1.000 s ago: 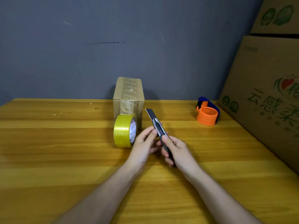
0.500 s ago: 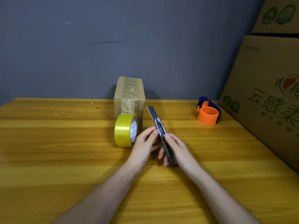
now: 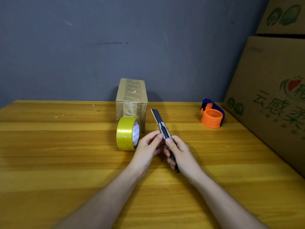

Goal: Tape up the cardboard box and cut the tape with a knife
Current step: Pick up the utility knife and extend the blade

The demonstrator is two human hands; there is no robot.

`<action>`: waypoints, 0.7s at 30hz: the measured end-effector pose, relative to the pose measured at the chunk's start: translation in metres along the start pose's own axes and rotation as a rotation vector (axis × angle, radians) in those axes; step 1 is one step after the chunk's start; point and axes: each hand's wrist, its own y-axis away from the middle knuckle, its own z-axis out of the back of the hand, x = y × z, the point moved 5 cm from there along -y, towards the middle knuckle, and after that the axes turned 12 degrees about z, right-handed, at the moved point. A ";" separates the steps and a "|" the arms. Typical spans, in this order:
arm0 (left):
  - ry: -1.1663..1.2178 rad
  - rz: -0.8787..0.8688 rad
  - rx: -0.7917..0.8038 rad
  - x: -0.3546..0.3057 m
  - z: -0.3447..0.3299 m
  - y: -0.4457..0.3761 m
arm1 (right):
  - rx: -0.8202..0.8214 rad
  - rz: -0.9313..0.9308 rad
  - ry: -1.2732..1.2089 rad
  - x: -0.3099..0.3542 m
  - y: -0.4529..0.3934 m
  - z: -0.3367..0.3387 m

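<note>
The right hand [image 3: 180,152] is wrapped around the handle of the utility knife [image 3: 163,131], its thumb lying on top of the handle, and the blade (fully pushed out) points up and away toward the wall. The left hand [image 3: 148,146] touches the knife handle from the left with thumb and fingertips pinched against it. Just behind the hands, the yellow tape roll [image 3: 127,133] stands on its edge on the wooden table [image 3: 49,154], touching the front of the small cardboard box [image 3: 131,100], which already carries tape along its top and front.
</note>
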 end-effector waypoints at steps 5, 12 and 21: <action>-0.029 0.007 -0.024 0.001 0.000 0.001 | -0.009 0.005 -0.014 0.001 0.001 0.001; -0.049 -0.010 -0.014 0.000 0.002 0.002 | 0.029 -0.026 -0.136 0.000 0.000 -0.002; -0.118 -0.036 -0.051 -0.002 -0.001 0.003 | -0.096 -0.039 -0.068 -0.001 -0.003 0.004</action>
